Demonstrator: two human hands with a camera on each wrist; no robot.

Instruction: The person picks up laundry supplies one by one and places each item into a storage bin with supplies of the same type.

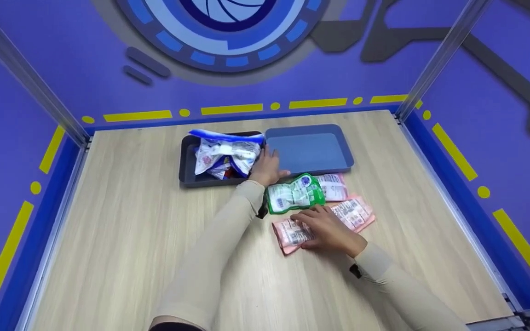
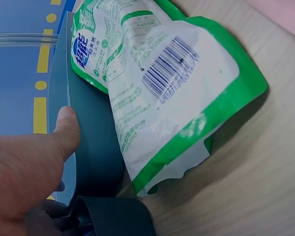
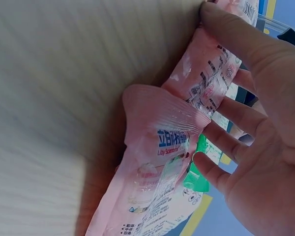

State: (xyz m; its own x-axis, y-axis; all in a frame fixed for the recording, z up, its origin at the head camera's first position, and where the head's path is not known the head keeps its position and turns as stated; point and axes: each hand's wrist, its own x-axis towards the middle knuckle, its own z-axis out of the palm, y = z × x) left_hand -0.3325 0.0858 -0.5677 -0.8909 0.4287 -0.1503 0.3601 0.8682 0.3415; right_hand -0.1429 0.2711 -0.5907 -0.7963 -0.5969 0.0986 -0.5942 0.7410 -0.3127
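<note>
My left hand [image 1: 267, 169] lies where the two trays meet, its thumb out straight in the left wrist view and its fingers partly hidden by a tray wall. Beside it, a blue-and-white pouch [image 1: 228, 149] sits in the black tray [image 1: 187, 178]. A green-and-white detergent pouch [image 2: 162, 73] lies just right of that wrist, against the blue-grey tray [image 1: 311, 149]. My right hand [image 1: 325, 228] grips a pink detergent pouch [image 3: 157, 157] across its middle, thumb on the near side and fingers along the far side. This pouch lies slanted on the table.
Another pink pouch [image 1: 334, 186] lies partly under the green one, in front of the blue-grey tray. More packaging [image 1: 221, 171] shows beneath the blue-and-white pouch. Purple-blue panels [image 1: 228, 94] enclose the wooden table [image 1: 122, 230] at the back and sides.
</note>
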